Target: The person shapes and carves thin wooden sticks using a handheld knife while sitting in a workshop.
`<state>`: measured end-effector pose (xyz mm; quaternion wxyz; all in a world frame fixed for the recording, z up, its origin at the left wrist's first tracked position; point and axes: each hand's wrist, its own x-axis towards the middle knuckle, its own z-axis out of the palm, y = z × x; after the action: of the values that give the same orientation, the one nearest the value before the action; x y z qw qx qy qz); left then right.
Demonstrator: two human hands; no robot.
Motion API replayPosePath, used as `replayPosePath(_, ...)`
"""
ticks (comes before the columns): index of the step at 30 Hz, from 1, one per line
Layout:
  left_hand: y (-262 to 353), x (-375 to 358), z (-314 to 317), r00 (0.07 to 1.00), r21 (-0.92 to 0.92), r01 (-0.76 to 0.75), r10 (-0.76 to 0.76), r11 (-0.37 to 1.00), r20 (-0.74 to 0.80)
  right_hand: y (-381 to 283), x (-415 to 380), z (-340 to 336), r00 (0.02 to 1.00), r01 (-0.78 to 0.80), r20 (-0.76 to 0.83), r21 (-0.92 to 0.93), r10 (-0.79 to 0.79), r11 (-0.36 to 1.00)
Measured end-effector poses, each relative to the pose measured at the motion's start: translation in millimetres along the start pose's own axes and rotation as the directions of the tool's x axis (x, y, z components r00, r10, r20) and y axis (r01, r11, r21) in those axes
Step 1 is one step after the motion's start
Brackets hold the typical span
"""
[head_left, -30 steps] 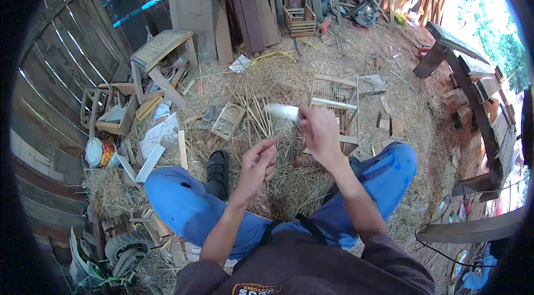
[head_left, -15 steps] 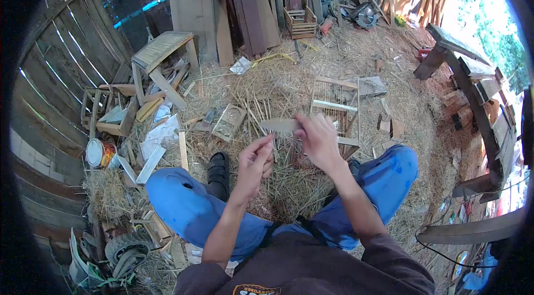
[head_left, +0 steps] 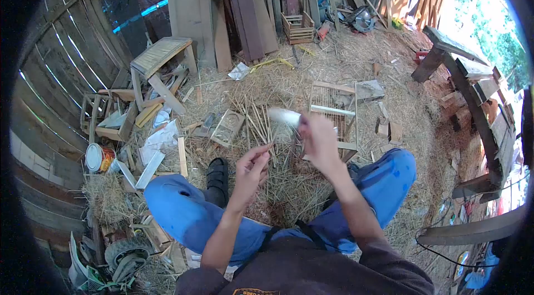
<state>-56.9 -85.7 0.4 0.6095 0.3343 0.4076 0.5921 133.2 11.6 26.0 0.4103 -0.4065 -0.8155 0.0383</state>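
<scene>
My right hand (head_left: 321,142) is closed around the handle of a knife (head_left: 285,117); its broad, pale blade points left and is blurred by motion. Lower and to the left, my left hand (head_left: 251,172) is pinched on a thin stick (head_left: 272,144), of which only a short end shows past the fingertips. The blade hangs above that end, apart from it. On the straw-covered ground beyond my hands lie several thin sticks (head_left: 256,120). A wooden frame with thin bars (head_left: 332,108) stands just beyond my right hand and is partly covered by it.
A small wooden frame (head_left: 228,128) lies left of the sticks. Further left are a slatted stool (head_left: 161,53) and a paint can (head_left: 99,157). A wooden crate (head_left: 298,28) and a circular saw (head_left: 362,18) sit at the back. A rough bench (head_left: 478,95) stands right.
My right hand has turned, and the blade has swung up, away from the stick's end. My left hand has dropped slightly to the lower left.
</scene>
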Motion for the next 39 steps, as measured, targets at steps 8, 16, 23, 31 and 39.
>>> replayPosePath(8, -5.5, 4.6, -1.9, 1.000, -0.004, 0.024, -0.024, 1.000, 0.013, -21.2, -21.0, 11.3, 0.970, 0.154, 0.151, 0.220, -0.190, 0.963)
replayPosePath(16, -4.9, 12.5, -5.9, 0.989, -0.120, 0.142, -0.135, 0.983, 0.059, -18.1, -15.0, -2.4, 0.963, 0.179, 0.183, 0.122, -0.200, 0.976)
replayPosePath(23, -1.9, 14.3, -2.8, 0.988, -0.041, 0.129, -0.125, 0.991, 0.086, -11.0, -10.2, -0.2, 0.975, 0.197, 0.098, 0.053, -0.202, 0.979)
replayPosePath(31, 8.3, 13.3, 4.0, 0.991, -0.018, 0.132, -0.132, 0.991, 0.000, -9.6, -7.9, 1.1, 0.990, 0.109, 0.080, 0.084, -0.116, 0.990)
replayPosePath(39, 7.0, 20.1, 0.5, 0.996, -0.030, 0.069, -0.067, 0.997, 0.060, -7.7, -5.6, 4.9, 0.988, 0.133, 0.080, -0.032, -0.131, 0.991)
